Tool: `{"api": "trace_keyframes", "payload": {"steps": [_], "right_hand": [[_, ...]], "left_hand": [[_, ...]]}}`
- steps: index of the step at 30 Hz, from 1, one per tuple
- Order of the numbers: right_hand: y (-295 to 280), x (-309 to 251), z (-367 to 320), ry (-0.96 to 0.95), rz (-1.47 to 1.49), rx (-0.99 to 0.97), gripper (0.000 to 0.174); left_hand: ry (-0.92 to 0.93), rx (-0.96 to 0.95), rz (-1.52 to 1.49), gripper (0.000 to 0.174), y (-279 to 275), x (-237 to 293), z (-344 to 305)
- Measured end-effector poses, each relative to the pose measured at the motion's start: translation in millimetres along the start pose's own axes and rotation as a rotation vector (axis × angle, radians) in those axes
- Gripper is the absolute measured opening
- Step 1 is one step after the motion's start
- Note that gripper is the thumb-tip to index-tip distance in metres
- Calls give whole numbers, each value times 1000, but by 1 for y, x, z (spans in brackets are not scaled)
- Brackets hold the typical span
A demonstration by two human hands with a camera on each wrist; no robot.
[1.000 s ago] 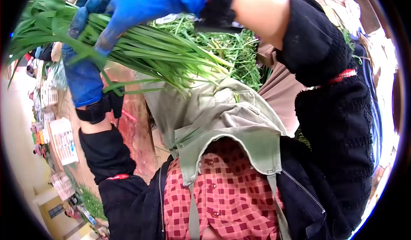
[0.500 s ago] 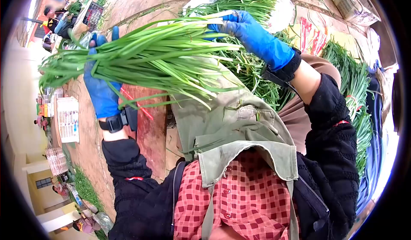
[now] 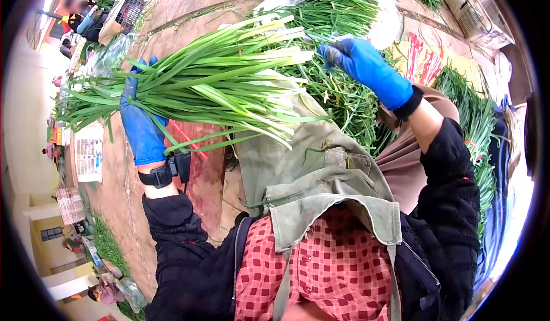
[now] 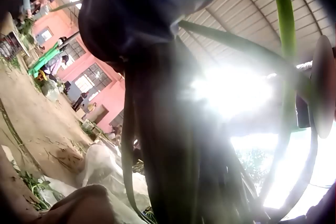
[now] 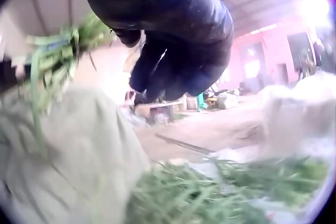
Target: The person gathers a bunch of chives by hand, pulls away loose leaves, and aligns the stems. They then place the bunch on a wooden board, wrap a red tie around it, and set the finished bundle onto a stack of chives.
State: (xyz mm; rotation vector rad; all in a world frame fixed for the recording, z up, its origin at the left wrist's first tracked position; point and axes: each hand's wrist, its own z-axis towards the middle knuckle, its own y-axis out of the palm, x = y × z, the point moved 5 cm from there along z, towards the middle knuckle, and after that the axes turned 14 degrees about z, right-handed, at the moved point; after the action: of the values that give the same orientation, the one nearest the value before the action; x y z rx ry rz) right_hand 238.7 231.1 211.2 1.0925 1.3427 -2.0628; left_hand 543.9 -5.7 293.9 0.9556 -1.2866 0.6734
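Observation:
My left hand (image 3: 140, 120), in a blue glove, grips a large bundle of long green leafy stalks (image 3: 200, 80) near its leafy end. The pale stem ends fan out to the right above the apron (image 3: 286, 155). In the left wrist view the stalks (image 4: 168, 145) hang dark below the gloved left hand (image 4: 152, 14). Just right of the stem ends is my right hand (image 3: 372, 71), gloved in blue and apart from the bundle. In the right wrist view the right hand (image 5: 173, 40) has loosely bent fingers, with nothing seen in them.
Loose greens (image 3: 338, 97) lie beyond the apron, and more stalks (image 3: 338, 11) rest on a white plastic sheet (image 3: 392, 23). Red ties (image 3: 415, 57) lie at the right, near bundled greens (image 3: 472, 120). A crate (image 3: 470, 14) stands at upper right. Another person (image 3: 86, 20) is at upper left.
My right hand has let go of the stem ends and moved right and slightly down. The bundle stays in my left hand, its stem ends now more spread.

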Motion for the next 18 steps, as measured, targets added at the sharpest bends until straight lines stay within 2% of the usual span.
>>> {"api": "trace_keyframes", "payload": {"steps": [2, 3, 5, 6, 8, 11, 14, 15, 18], "right_hand": [[-12, -25, 11, -202, 508, 162, 28], [-16, -43, 14, -294, 471, 174, 27], [-26, -81, 17, -480, 394, 208, 25], [-25, -102, 16, -658, 111, 225, 25], [-3, -127, 17, -764, -271, 242, 26], [18, -136, 28, -926, -407, 245, 26], [23, -129, 41, -823, -367, 32, 22], [19, -121, 42, -773, -284, 116, 17], [-6, -48, 51, -392, 432, 367, 18]], "left_hand": [[10, 21, 22, 36, 3, 0, -2], [-5, 17, -4, 36, 4, -1, -2], [-27, 1, -52, 34, 7, -1, 0], [-23, -8, -46, 34, 9, 0, 1], [-16, -20, -41, 34, 12, 1, 3], [-17, -95, -15, 35, 17, 4, 1], [4, -49, 39, 36, 18, 3, 0], [-13, -44, 1, 36, 16, 3, 0], [-31, -6, -60, 36, 4, -1, -3]]}}
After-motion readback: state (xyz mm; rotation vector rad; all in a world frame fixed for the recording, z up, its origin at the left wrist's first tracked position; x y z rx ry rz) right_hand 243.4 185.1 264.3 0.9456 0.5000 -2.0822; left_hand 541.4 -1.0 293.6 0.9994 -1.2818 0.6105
